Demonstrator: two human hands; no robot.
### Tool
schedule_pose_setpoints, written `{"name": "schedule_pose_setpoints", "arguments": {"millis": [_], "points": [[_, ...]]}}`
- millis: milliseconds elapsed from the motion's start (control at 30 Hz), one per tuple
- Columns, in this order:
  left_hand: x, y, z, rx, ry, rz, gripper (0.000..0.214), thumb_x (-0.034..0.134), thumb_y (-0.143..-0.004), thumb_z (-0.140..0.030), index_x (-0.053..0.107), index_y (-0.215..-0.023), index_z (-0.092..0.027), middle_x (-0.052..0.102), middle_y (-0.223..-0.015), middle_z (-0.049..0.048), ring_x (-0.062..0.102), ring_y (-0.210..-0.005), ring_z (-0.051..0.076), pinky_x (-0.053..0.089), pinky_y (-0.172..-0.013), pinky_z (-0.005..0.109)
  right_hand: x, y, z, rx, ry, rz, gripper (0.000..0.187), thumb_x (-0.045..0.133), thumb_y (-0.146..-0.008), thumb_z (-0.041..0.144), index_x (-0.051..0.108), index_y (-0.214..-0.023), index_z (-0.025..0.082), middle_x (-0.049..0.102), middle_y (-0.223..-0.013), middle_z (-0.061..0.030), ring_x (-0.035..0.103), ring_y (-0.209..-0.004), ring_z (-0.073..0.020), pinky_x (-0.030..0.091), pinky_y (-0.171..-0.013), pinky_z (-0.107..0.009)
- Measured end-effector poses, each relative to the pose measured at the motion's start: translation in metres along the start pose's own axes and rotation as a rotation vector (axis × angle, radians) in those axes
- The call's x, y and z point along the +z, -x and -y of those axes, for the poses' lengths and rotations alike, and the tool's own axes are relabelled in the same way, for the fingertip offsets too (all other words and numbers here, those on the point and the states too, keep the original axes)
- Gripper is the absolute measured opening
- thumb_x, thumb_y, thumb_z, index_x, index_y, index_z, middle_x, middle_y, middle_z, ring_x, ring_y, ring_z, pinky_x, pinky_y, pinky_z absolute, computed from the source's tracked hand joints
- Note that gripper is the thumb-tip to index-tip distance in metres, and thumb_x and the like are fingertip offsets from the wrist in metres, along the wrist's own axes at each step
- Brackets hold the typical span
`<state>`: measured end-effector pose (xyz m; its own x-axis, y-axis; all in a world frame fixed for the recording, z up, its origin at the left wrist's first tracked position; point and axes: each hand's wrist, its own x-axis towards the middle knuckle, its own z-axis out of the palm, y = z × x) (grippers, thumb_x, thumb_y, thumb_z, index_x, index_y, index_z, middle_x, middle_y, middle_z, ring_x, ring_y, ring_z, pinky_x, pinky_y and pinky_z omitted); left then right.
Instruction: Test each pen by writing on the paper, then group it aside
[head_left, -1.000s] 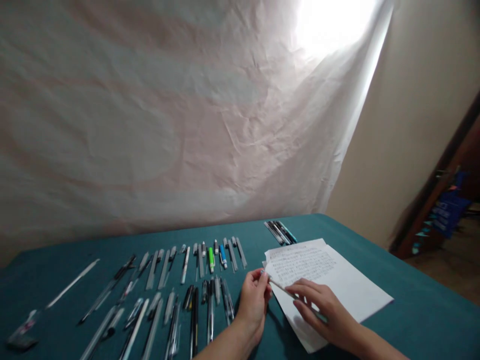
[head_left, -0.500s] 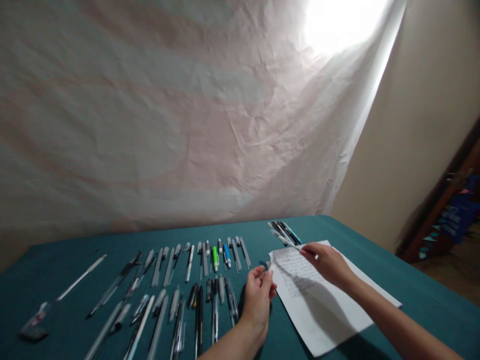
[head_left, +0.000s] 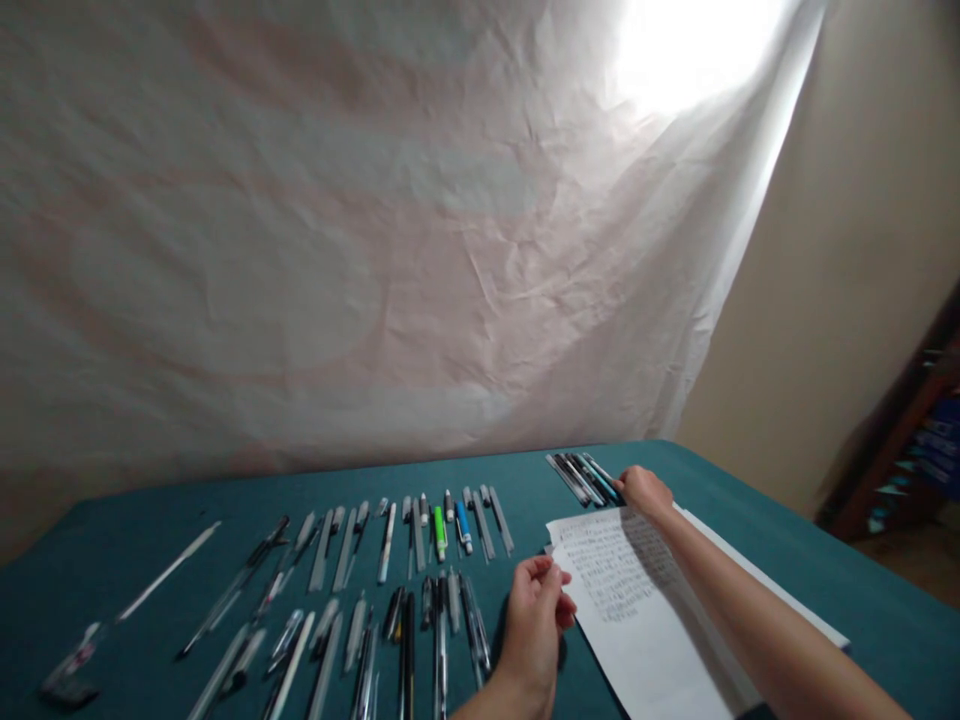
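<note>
My right hand [head_left: 646, 490] is closed at the back right, beside a row of pens [head_left: 577, 480]. Its fingertips meet the near end of the row's rightmost pen, a teal one [head_left: 601, 470]; what they grip is hidden. My left hand [head_left: 534, 610] is held at the left edge of a handwritten sheet of paper [head_left: 637, 640]. Its thumb and fingers are pinched together, and I cannot make out what is between them. The right forearm passes over the paper.
Many pens and caps lie in rows on the teal cloth, among them a green pen [head_left: 439, 532] and a blue pen [head_left: 463, 528]. A long white stick-like piece [head_left: 171, 568] and a dark-ended clear packet [head_left: 69, 685] lie far left. A wrinkled sheet [head_left: 337, 250] hangs behind.
My right hand has moved forward to the row of pens; the pale pen it held over the paper now appears to lie at the row's left. My left hand stays pinched. The view shifted slightly.
</note>
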<state>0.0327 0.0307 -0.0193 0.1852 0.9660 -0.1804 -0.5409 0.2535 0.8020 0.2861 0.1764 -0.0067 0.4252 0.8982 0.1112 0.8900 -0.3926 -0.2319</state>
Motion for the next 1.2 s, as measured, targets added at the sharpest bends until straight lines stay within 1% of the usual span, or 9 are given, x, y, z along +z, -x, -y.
{"name": "schedule_pose_setpoints", "arguments": {"millis": [167, 267, 333, 433, 567, 667, 800, 1000, 1200], "points": [[0.000, -0.001, 0.001, -0.016, -0.007, 0.015, 0.032, 0.060, -0.072, -0.037, 0.047, -0.092, -0.015, 0.056, -0.083, 0.0034, 0.047, -0.055, 0.006, 0.035, -0.053, 0.018, 0.006, -0.004, 0.000, -0.018, -0.015, 0.011, 0.028, 0.051, -0.077, 0.039, 0.070, -0.074, 0.020, 0.068, -0.086, -0.0140, 0.063, -0.081, -0.0248, 0.040, -0.058, -0.026], [0.000, -0.001, 0.002, -0.014, -0.012, 0.026, 0.030, 0.059, -0.074, -0.036, 0.047, -0.091, -0.015, 0.056, -0.082, 0.0031, 0.047, -0.055, 0.006, 0.034, -0.052, 0.018, 0.001, 0.001, 0.002, -0.054, -0.035, -0.008, 0.035, 0.046, -0.079, 0.043, 0.069, -0.070, 0.019, 0.068, -0.079, -0.0135, 0.063, -0.075, -0.0235, 0.038, -0.057, -0.026], [0.000, -0.001, 0.002, -0.005, -0.014, 0.033, 0.030, 0.058, -0.074, -0.036, 0.047, -0.091, -0.015, 0.056, -0.081, 0.0027, 0.047, -0.055, 0.006, 0.034, -0.052, 0.018, -0.006, 0.006, 0.007, -0.095, -0.058, -0.043, 0.036, 0.043, -0.081, 0.042, 0.069, -0.074, 0.018, 0.067, -0.079, -0.0136, 0.062, -0.074, -0.0231, 0.038, -0.058, -0.026], [-0.001, 0.000, 0.002, 0.017, -0.019, 0.039, 0.027, 0.056, -0.076, -0.034, 0.047, -0.091, -0.014, 0.055, -0.079, 0.0025, 0.047, -0.055, 0.006, 0.035, -0.053, 0.019, -0.017, 0.017, 0.023, -0.180, -0.107, -0.116, 0.035, 0.039, -0.083, 0.039, 0.066, -0.085, 0.016, 0.065, -0.087, -0.0140, 0.060, -0.081, -0.0227, 0.038, -0.062, -0.027], [-0.001, 0.001, 0.002, 0.043, -0.035, 0.040, 0.022, 0.052, -0.078, -0.032, 0.047, -0.089, -0.014, 0.055, -0.077, 0.0023, 0.047, -0.055, 0.006, 0.035, -0.054, 0.019, -0.021, 0.040, 0.063, -0.345, -0.196, -0.170, 0.031, 0.038, -0.085, 0.034, 0.059, -0.099, 0.017, 0.061, -0.097, -0.0106, 0.056, -0.089, -0.0194, 0.037, -0.073, -0.026], [-0.002, 0.002, 0.003, 0.058, -0.030, 0.026, 0.021, 0.050, -0.080, -0.032, 0.047, -0.090, -0.014, 0.054, -0.073, 0.0018, 0.047, -0.054, 0.007, 0.035, -0.053, 0.020, -0.014, 0.065, 0.098, -0.498, -0.262, -0.116, 0.027, 0.044, -0.083, 0.033, 0.056, -0.102, 0.018, 0.062, -0.097, -0.0064, 0.056, -0.087, -0.0156, 0.037, -0.076, -0.023], [-0.005, 0.001, 0.004, 0.069, -0.023, 0.015, 0.021, 0.048, -0.080, -0.034, 0.047, -0.089, -0.014, 0.053, -0.069, 0.0008, 0.046, -0.054, 0.008, 0.034, -0.051, 0.020, 0.004, 0.096, 0.135, -0.625, -0.311, 0.033, 0.031, 0.055, -0.075, 0.033, 0.053, -0.102, 0.018, 0.065, -0.082, -0.0019, 0.059, -0.076, -0.0138, 0.039, -0.067, -0.020], [-0.007, 0.000, 0.004, 0.098, -0.039, 0.043, 0.027, 0.051, -0.078, -0.041, 0.050, -0.085, -0.016, 0.053, -0.067, 0.0004, 0.048, -0.055, 0.009, 0.034, -0.051, 0.020, 0.027, 0.107, 0.163, -0.583, -0.295, 0.137, 0.044, 0.059, -0.070, 0.029, 0.047, -0.108, 0.011, 0.065, -0.083, -0.0083, 0.060, -0.077, -0.0172, 0.039, -0.066, -0.023], [-0.005, 0.002, 0.004, 0.096, -0.027, 0.029, 0.024, 0.049, -0.079, -0.038, 0.050, -0.086, -0.015, 0.052, -0.066, 0.0001, 0.046, -0.055, 0.009, 0.035, -0.052, 0.021, 0.026, 0.103, 0.171, -0.529, -0.214, 0.196, 0.043, 0.058, -0.062, 0.017, 0.050, -0.104, 0.007, 0.064, -0.090, -0.0167, 0.061, -0.083, -0.0235, 0.039, -0.063, -0.025]]}}
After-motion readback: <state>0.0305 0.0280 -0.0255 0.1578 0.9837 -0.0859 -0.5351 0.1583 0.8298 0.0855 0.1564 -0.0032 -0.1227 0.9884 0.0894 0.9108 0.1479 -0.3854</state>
